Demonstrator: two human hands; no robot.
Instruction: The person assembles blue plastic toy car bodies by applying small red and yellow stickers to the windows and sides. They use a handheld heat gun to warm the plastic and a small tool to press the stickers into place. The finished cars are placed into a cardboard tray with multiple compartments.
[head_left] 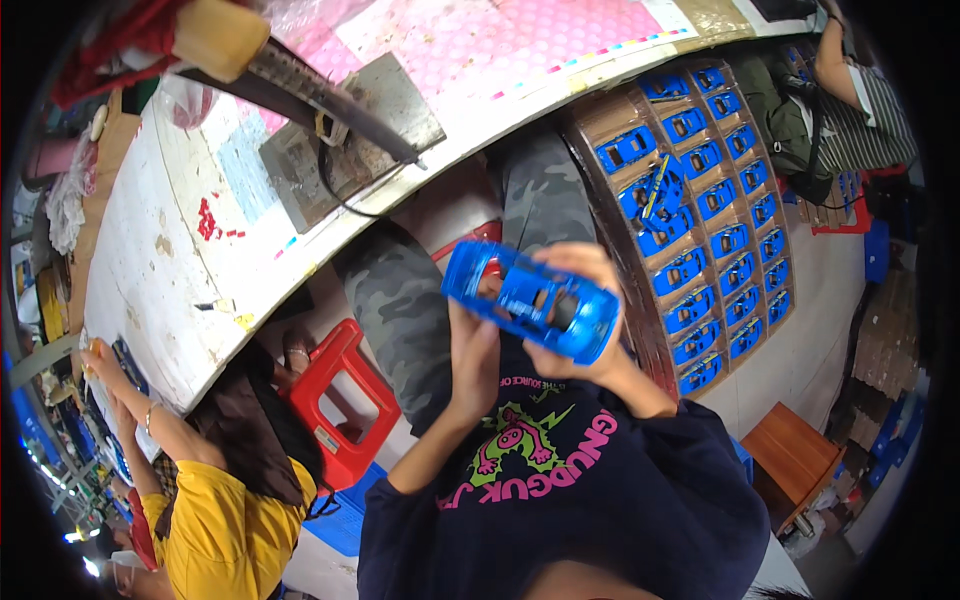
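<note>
A blue toy car body shell (540,305) with window openings is held up over my lap, tilted, between both hands. My left hand (474,350) grips its left end from below, the fingers partly hidden behind the shell. Through a window opening near that end shows a small red piece (493,268); I cannot tell whether it is fixed there or held by a finger. My right hand (582,262) wraps round the other end, fingers along the far edge and thumb underneath.
At right lies a brown tray (647,250) with rows of blue car shells and a yellow-black tool (656,186). On the white table (150,290) are red pieces (208,218) and a metal plate (395,100). A person in yellow (230,520) sits left, beside a red stool (335,450).
</note>
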